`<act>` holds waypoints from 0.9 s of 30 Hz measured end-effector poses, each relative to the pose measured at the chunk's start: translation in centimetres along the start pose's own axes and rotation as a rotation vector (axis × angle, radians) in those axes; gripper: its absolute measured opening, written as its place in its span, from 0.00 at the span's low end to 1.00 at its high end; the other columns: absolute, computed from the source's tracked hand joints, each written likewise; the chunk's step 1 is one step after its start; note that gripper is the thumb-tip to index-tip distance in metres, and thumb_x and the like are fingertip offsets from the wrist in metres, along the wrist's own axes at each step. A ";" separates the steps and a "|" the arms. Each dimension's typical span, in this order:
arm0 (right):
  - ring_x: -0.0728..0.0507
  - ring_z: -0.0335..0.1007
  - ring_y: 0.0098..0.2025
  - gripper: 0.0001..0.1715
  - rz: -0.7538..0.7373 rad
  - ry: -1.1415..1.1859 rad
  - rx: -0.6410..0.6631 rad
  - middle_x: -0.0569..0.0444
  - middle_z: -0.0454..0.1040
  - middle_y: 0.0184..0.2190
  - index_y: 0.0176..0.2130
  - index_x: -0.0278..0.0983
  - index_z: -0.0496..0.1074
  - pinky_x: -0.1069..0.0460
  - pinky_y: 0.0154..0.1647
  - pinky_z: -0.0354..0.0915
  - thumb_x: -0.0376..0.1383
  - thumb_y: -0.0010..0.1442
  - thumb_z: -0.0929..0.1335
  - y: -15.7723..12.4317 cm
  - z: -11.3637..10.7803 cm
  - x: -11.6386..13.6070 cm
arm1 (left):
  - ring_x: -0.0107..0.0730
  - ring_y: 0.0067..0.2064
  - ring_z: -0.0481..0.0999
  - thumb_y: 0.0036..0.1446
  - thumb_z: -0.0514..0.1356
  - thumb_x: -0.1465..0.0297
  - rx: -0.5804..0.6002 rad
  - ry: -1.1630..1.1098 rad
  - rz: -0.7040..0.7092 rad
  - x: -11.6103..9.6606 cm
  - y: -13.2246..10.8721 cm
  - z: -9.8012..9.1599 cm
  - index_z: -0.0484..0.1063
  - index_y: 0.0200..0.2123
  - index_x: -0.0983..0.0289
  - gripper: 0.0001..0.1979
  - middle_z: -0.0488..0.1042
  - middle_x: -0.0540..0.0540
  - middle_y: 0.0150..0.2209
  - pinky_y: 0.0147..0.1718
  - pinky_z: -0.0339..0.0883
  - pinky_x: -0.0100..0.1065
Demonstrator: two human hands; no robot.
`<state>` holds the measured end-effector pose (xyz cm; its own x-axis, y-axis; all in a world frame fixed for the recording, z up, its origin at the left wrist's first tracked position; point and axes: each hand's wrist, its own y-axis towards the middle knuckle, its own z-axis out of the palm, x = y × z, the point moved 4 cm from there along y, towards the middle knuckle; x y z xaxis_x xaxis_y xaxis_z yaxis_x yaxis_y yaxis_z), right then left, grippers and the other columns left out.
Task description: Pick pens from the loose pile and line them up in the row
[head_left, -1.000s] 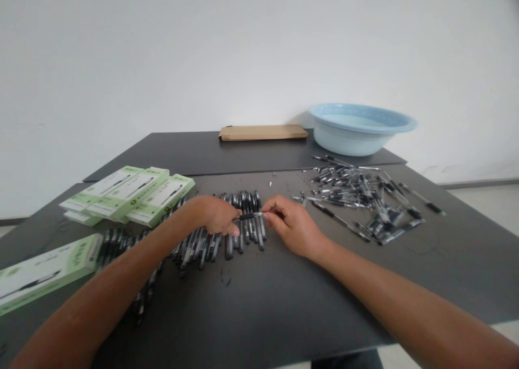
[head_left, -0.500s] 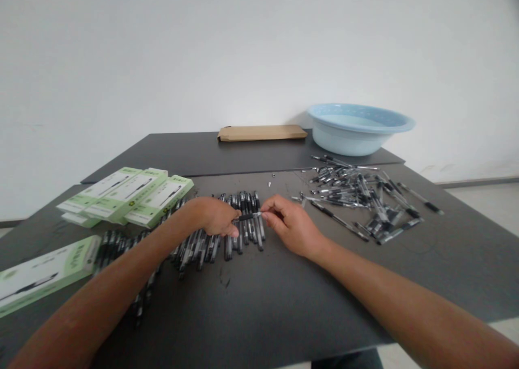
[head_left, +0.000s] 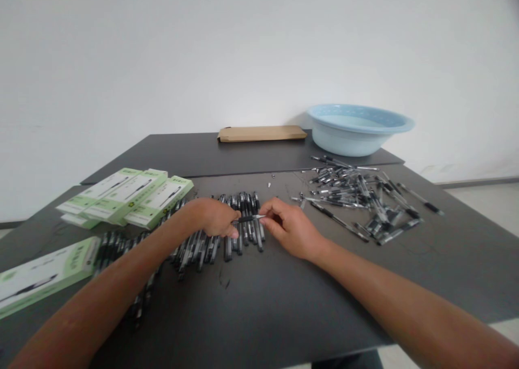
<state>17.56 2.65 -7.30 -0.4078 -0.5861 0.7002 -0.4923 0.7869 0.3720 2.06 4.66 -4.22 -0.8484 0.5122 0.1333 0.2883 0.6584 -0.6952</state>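
Observation:
My left hand (head_left: 221, 218) is closed around a gel pen (head_left: 247, 218) with a black grip, held level with its tip pointing right. At that tip, the thumb and forefinger of my right hand (head_left: 290, 225) are pinched together, touching the pale cone end. Under the held pen lies a row of capped gel pens (head_left: 200, 252), side by side on the dark table (head_left: 259, 315). Part of this row is hidden by my left forearm.
Uncapped pens (head_left: 377, 201) lie in a loose heap at the right. A light-blue basin (head_left: 357, 136) stands behind them, beside a flat brown cardboard piece (head_left: 263, 133). Green-and-white pen boxes (head_left: 121, 196) are stacked at left, with another box (head_left: 44, 274) nearer.
The fingers of my right hand have shifted slightly at the pen's tip, and more of the pale cone shows. My left hand and the pen stay almost in place.

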 end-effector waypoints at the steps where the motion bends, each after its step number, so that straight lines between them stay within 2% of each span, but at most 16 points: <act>1: 0.50 0.63 0.26 0.04 -0.001 -0.004 0.004 0.59 0.68 0.25 0.38 0.38 0.65 0.56 0.28 0.55 0.33 0.59 0.64 0.0 0.0 0.0 | 0.52 0.52 0.70 0.60 0.52 0.59 0.002 -0.001 0.007 0.0 0.0 0.0 0.59 0.60 0.67 0.28 0.68 0.69 0.55 0.46 0.63 0.42; 9: 0.50 0.63 0.27 0.03 -0.015 -0.056 0.006 0.58 0.68 0.25 0.37 0.38 0.66 0.56 0.28 0.54 0.34 0.60 0.63 0.1 -0.1 0.0 | 0.52 0.52 0.70 0.60 0.52 0.59 0.002 0.023 0.009 -0.4 -0.4 0.0 0.57 0.61 0.68 0.29 0.68 0.70 0.55 0.46 0.63 0.42; 18: 0.50 0.63 0.27 0.07 -0.050 -0.069 0.026 0.57 0.68 0.25 0.34 0.36 0.66 0.56 0.28 0.54 0.37 0.61 0.63 0.1 -0.1 0.1 | 0.48 0.48 0.73 0.60 0.53 0.61 -0.010 0.020 0.063 -0.5 -0.2 0.3 0.62 0.58 0.65 0.25 0.73 0.66 0.50 0.42 0.66 0.38; 22: 0.50 0.64 0.27 0.08 -0.043 -0.032 0.049 0.57 0.70 0.26 0.39 0.37 0.65 0.56 0.27 0.55 0.39 0.60 0.64 -0.1 -0.3 0.1 | 0.50 0.49 0.72 0.61 0.51 0.60 0.002 0.030 0.077 -0.6 -0.3 0.2 0.60 0.59 0.68 0.27 0.71 0.69 0.52 0.43 0.65 0.40; 27: 0.50 0.65 0.28 0.13 -0.063 -0.053 0.044 0.58 0.70 0.28 0.44 0.38 0.61 0.55 0.29 0.57 0.34 0.58 0.65 -0.4 -0.7 0.4 | 0.51 0.51 0.71 0.61 0.51 0.60 0.010 0.034 0.064 -0.6 -0.3 0.3 0.58 0.60 0.67 0.28 0.68 0.70 0.54 0.45 0.64 0.42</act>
<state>18.13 2.26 -6.69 -0.4141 -0.6446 0.6427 -0.5511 0.7395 0.3866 2.40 3.99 -4.28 -0.8127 0.5718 0.1121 0.3372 0.6184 -0.7099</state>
